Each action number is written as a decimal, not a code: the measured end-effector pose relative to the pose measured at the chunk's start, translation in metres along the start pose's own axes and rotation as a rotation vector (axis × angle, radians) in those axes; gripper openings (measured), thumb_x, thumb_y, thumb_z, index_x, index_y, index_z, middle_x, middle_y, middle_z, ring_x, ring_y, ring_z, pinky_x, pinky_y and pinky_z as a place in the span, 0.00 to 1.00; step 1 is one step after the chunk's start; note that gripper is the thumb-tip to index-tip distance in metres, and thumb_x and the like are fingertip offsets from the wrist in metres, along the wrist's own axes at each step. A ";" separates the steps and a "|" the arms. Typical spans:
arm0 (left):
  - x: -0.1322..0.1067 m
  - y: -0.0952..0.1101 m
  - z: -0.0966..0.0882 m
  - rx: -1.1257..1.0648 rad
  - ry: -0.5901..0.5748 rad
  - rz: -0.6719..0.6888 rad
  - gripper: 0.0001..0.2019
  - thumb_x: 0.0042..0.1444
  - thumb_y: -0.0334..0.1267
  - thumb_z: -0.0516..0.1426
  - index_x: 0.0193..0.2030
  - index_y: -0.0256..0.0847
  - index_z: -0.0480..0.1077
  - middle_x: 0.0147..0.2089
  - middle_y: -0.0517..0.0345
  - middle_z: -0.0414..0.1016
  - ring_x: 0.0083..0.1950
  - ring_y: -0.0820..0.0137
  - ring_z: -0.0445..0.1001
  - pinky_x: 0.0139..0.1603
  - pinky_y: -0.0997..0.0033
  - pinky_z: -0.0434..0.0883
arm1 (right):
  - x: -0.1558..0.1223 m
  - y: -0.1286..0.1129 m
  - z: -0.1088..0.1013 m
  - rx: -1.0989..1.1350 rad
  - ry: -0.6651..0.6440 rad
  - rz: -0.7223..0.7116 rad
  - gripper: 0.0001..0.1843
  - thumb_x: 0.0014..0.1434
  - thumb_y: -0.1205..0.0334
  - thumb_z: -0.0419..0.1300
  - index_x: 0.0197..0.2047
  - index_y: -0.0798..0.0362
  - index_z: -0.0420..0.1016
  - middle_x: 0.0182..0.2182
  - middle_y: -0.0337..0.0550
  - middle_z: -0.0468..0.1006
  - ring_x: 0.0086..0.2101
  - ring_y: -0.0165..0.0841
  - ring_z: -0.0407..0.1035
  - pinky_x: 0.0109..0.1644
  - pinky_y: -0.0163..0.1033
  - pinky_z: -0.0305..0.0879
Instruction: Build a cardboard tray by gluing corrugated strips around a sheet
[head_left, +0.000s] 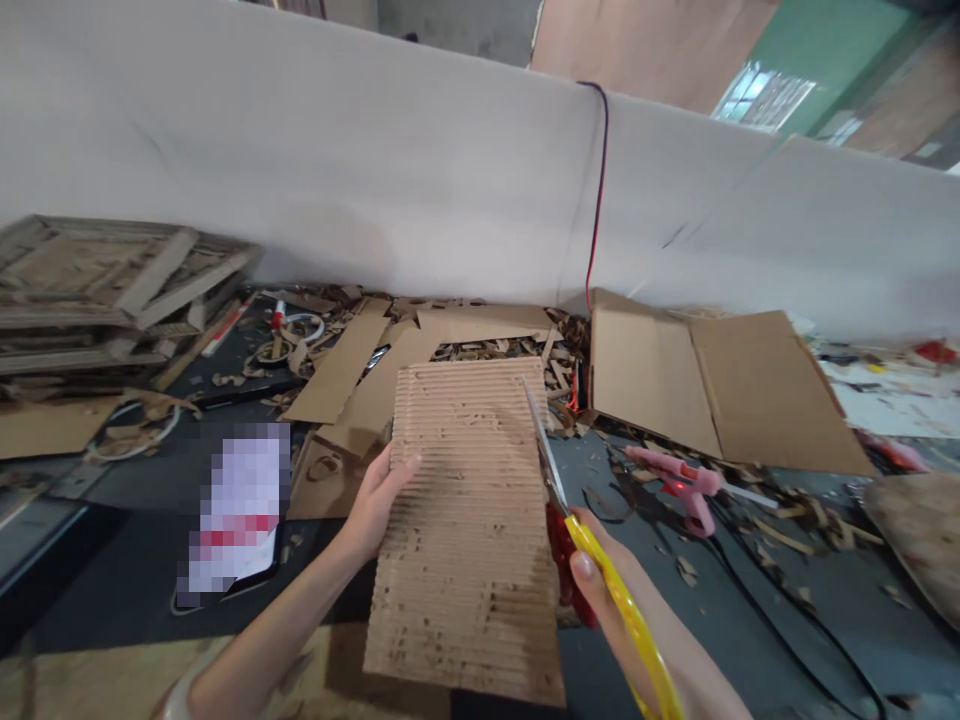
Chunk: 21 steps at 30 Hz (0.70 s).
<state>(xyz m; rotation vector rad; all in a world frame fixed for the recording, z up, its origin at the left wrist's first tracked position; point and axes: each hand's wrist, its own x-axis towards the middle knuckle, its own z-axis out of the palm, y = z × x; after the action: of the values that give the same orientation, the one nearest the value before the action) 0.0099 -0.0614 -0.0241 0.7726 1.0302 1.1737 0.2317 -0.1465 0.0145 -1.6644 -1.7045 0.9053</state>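
Note:
My left hand [373, 505] grips the left edge of a rectangular sheet of corrugated cardboard [466, 530], whose ribs lie bare with torn paper patches. My right hand [611, 595] is closed around the scissors [592, 560], which have a yellow and red handle. Their metal blades point up along the sheet's right edge, and the tip reaches near its top corner. The lower part of the blades is hidden where they meet the sheet and handle.
A pink hot glue gun [679, 485] with a black cord lies to the right, near a folded cardboard panel [720, 390]. Scraps litter the dark worktop [127, 470]. A phone [232, 510] lies left, beyond it stacked cardboard frames [97, 290]. A white sheet [300, 150] hangs behind.

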 end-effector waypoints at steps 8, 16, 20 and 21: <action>-0.010 0.000 0.009 0.032 -0.006 -0.063 0.18 0.43 0.45 0.62 0.40 0.37 0.70 0.39 0.52 0.78 0.41 0.61 0.75 0.41 0.68 0.71 | -0.003 -0.006 -0.002 -0.024 0.001 0.116 0.14 0.60 0.59 0.53 0.49 0.53 0.65 0.47 0.45 0.68 0.42 0.35 0.67 0.44 0.45 0.66; -0.025 0.000 0.005 0.025 0.060 -0.114 0.16 0.44 0.44 0.62 0.39 0.38 0.72 0.39 0.52 0.79 0.39 0.62 0.76 0.39 0.69 0.72 | 0.005 -0.013 0.010 -0.014 -0.019 0.180 0.17 0.62 0.50 0.45 0.40 0.54 0.67 0.30 0.45 0.75 0.30 0.35 0.71 0.32 0.37 0.66; -0.029 0.004 0.008 0.019 0.107 -0.141 0.17 0.43 0.45 0.62 0.38 0.37 0.72 0.36 0.53 0.79 0.36 0.62 0.77 0.35 0.70 0.72 | 0.007 -0.014 0.014 0.011 -0.007 0.164 0.20 0.61 0.47 0.42 0.36 0.52 0.66 0.25 0.45 0.76 0.28 0.38 0.72 0.30 0.37 0.65; -0.030 0.005 0.008 0.016 0.115 -0.155 0.18 0.42 0.45 0.63 0.39 0.37 0.72 0.36 0.52 0.79 0.35 0.61 0.77 0.33 0.70 0.72 | 0.007 -0.015 0.015 0.021 -0.005 0.159 0.20 0.61 0.47 0.42 0.35 0.52 0.66 0.25 0.45 0.76 0.28 0.38 0.72 0.30 0.36 0.65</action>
<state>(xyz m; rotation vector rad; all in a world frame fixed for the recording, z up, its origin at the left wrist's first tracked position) 0.0142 -0.0892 -0.0100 0.6314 1.1753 1.0873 0.2105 -0.1400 0.0168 -1.8044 -1.5780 0.9980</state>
